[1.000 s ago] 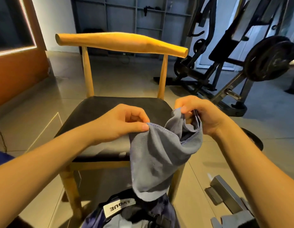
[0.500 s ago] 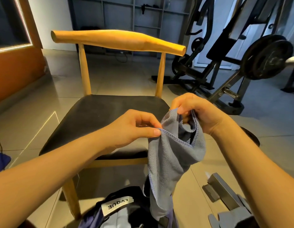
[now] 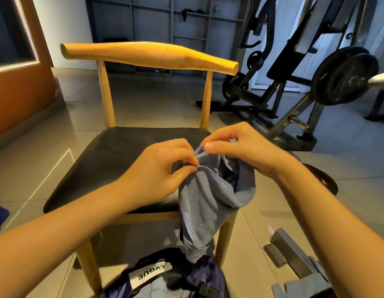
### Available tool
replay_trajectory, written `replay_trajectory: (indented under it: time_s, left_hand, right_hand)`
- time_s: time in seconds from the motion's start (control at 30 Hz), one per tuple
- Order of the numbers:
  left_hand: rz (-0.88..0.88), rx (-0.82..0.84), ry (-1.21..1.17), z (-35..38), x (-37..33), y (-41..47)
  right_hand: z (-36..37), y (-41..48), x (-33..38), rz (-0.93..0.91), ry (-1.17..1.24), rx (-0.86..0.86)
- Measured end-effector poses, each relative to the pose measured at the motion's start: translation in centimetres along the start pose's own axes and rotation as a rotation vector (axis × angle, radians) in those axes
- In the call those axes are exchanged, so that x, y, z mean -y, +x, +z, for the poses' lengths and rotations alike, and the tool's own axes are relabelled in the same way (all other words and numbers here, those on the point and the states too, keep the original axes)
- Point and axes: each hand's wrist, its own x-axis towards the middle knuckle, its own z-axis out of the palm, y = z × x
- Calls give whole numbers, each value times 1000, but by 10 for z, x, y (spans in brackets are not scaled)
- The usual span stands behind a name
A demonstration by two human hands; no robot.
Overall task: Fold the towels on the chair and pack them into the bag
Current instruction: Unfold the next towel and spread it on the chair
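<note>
A grey-blue towel (image 3: 210, 201) hangs in the air over the front right corner of the wooden chair (image 3: 148, 54). My left hand (image 3: 163, 168) pinches its stitched top edge. Close to the right, my right hand (image 3: 240, 149) grips the bunched upper part. The towel's lower end dangles just above the open dark bag (image 3: 163, 278), which stands on the floor in front of the chair and has a white label. The chair's black seat (image 3: 122, 155) is bare.
Black weight machines and a plate-loaded bar (image 3: 341, 76) stand at the back right. A grey metal bracket (image 3: 294, 254) lies on the tiled floor at the lower right. An orange wall panel (image 3: 16, 87) runs along the left.
My two hands have come close together above the seat's front right, bunching the towel's top. The towel hangs narrower and its tail has risen toward the bag's mouth.
</note>
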Motion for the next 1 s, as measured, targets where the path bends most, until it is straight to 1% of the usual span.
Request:
replay_trajectory:
  time_s: [0.1,0.23,0.4,0.47,0.57,0.67,0.77,0.87,1.0]
  left_hand:
    - [19,-7,33,1,0,-1]
    - [-32,-42,-28,2,-1,-2]
    - [-220,-20,-190,1,3,-5]
    - [-336,20,-256,0,7,-6]
    - [-471,103,-472,-3,11,-6]
    - [-505,91,-645,-4,11,-4]
    - [-529,59,-715,-1,8,0]
    - [-533,87,-831,2,8,5]
    - [-541,83,-950,6,7,9]
  right_hand:
    - [5,2,1,-50,-62,17]
    - [5,2,-1,-25,29,-1]
    - [1,-3,-6,-20,119,-53]
    - [0,-5,-7,-29,172,-72]
    - [-5,-7,-7,-37,237,-86]
    - [-8,-8,-8,-26,287,-63]
    - [-9,-9,-8,-17,348,-1]
    - [-7,-10,-5,-11,441,87]
    - [-5,-10,-5,-14,495,149]
